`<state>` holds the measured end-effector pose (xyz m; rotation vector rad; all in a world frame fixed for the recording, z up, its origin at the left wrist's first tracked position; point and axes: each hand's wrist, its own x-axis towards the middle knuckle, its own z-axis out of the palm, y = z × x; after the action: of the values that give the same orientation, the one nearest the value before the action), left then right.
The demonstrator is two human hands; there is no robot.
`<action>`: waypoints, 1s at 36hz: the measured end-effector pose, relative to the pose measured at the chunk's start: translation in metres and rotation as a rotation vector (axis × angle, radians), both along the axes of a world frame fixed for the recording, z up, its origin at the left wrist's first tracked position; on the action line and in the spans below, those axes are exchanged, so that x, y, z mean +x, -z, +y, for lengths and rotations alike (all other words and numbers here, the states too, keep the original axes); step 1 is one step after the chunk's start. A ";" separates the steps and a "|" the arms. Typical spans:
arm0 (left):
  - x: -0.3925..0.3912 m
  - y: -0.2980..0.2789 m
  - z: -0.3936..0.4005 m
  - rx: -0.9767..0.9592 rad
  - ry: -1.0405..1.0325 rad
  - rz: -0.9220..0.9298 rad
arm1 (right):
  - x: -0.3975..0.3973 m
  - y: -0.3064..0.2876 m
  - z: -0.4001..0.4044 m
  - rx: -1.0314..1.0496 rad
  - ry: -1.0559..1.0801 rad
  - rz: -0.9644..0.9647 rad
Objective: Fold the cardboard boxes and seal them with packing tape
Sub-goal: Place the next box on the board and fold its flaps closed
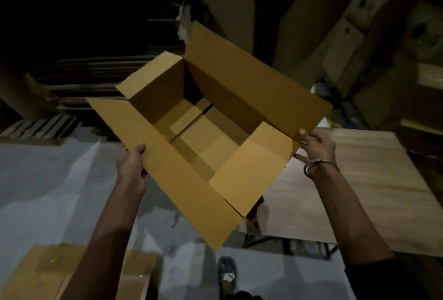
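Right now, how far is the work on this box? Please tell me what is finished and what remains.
Done: the cardboard box is opened into shape and its bottom flaps are folded shut; whether they are taped cannot be seen from inside. In hand: the left hand grips one long top flap, and the right hand holds the far corner, with the box in the air. Left: all four top flaps are open and untaped. A sealed box lies on the floor.

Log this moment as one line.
box: open, top flaps up | left hand: grips long flap | right hand: holds far corner | table: beside
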<state>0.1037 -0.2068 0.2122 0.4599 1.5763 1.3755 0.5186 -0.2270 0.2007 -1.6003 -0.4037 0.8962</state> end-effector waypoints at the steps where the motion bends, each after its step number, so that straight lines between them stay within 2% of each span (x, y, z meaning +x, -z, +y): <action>1: 0.017 0.000 0.001 0.004 0.038 -0.007 | 0.015 0.001 -0.015 -0.012 0.045 0.002; 6: 0.113 0.004 0.006 0.062 0.256 0.020 | 0.093 0.013 -0.082 -0.042 0.253 0.014; 11: 0.211 0.008 0.008 0.075 0.385 0.016 | 0.162 0.029 -0.138 -0.099 0.396 0.049; 22: 0.376 0.049 0.037 0.041 0.457 0.093 | 0.280 0.056 -0.177 -0.168 0.365 0.043; 30: 0.417 0.093 0.039 -0.026 0.500 0.131 | 0.331 0.098 -0.191 -0.286 0.266 0.103; 34: 0.418 0.098 0.043 -0.034 0.521 0.264 | 0.357 0.119 -0.203 -0.374 0.277 0.116; 36: 0.415 0.102 0.045 -0.055 0.530 0.350 | 0.365 0.120 -0.204 -0.432 0.331 0.014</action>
<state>0.5187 -0.1617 0.1097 1.0451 1.6039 0.8739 0.8840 -0.4306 0.0806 -1.9807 0.0768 0.7690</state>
